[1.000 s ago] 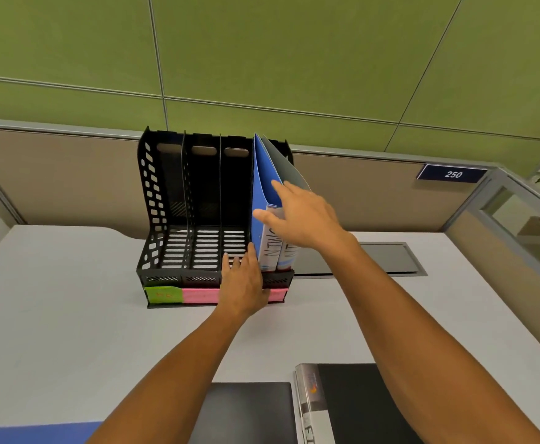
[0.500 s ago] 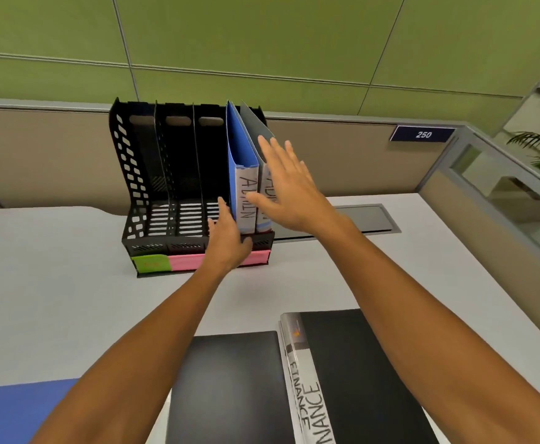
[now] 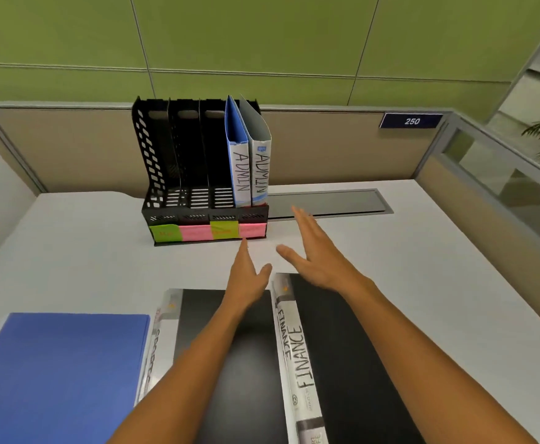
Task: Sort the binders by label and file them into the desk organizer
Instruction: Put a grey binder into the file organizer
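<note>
A black desk organizer (image 3: 156, 174) with green and pink sticky labels along its front stands at the back of the desk. Its rightmost slot holds a blue binder (image 3: 238, 161) and a grey binder (image 3: 260, 161), both upright and marked ADMIN. Near me lie a black binder marked FINANCE (image 3: 336, 347), another black binder (image 3: 198, 328) and a blue binder (image 3: 60, 373). My left hand (image 3: 246, 277) hovers open over the desk, just in front of the organizer. My right hand (image 3: 313, 251) is open too, fingers straight, holding nothing.
A grey cable hatch (image 3: 329, 203) is set into the desk behind my right hand. A beige partition with a sign reading 250 (image 3: 411, 120) backs the desk. A glass divider (image 3: 502, 174) runs along the right side.
Both hands have let go of the organizer and the ADMIN binders and drawn back toward me. The view has tilted down, showing more of the flat binders.
</note>
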Demonstrator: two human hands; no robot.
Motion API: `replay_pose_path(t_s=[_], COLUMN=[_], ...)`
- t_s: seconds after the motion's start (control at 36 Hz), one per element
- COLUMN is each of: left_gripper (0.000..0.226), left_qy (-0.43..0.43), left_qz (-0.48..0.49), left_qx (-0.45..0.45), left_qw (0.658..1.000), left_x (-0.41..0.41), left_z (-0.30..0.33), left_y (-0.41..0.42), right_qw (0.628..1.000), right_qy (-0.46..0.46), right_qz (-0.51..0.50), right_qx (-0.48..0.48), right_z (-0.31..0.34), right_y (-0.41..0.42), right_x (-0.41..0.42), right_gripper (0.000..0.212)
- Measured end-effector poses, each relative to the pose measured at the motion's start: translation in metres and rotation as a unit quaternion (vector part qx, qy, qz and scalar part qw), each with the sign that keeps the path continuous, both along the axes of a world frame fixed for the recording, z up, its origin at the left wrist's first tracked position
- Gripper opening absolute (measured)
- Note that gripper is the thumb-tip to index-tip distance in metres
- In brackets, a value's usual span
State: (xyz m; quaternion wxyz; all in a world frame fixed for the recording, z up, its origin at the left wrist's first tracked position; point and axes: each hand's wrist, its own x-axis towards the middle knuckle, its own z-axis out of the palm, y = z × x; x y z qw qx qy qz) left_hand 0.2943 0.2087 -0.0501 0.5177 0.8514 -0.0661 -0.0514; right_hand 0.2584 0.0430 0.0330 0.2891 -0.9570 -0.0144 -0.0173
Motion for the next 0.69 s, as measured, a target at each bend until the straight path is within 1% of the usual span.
replay_pose_path(t_s=[0.17,0.25,0.36,0.47,0.53,0.61,0.69], left_gripper=[0.063,0.069,0.060,0.054,0.051,0.043,0.034], left_qy=[0.000,0.038,0.064,0.109,0.125,0.117,0.105], left_qz=[-0.042,-0.055,-0.061,-0.018,0.013,0.042,0.054], left_qx=[0.031,0.056,0.047,0.057,0.068,0.089,0.095], left_qw=[0.999,0.996,0.995,0.992,0.990,0.988,0.989], left_x=[-0.059,-0.082,-0.113,-0.147,-0.164,-0.186,-0.200], left_z=[-0.013,-0.018,-0.025,-0.036,-0.045,-0.054,-0.059], left_y=[-0.004,-0.009,-0.018,-0.026,-0.028,-0.031,-0.038], right_qw=[0.997,0.996,0.992,0.986,0.982,0.975,0.966], right_qy=[0.063,0.079,0.100,0.137,0.154,0.174,0.201], right_qz=[-0.019,-0.038,-0.071,-0.093,-0.106,-0.133,-0.151], right_qx=[0.029,0.031,0.022,-0.021,-0.025,-0.038,-0.061], right_z=[-0.032,-0.048,-0.072,-0.105,-0.123,-0.146,-0.160], right_y=[-0.024,-0.040,-0.057,-0.071,-0.075,-0.076,-0.072], right_x=[-0.066,-0.095,-0.133,-0.168,-0.184,-0.202,-0.213], right_gripper=[0.092,0.089,0.087,0.097,0.103,0.110,0.112])
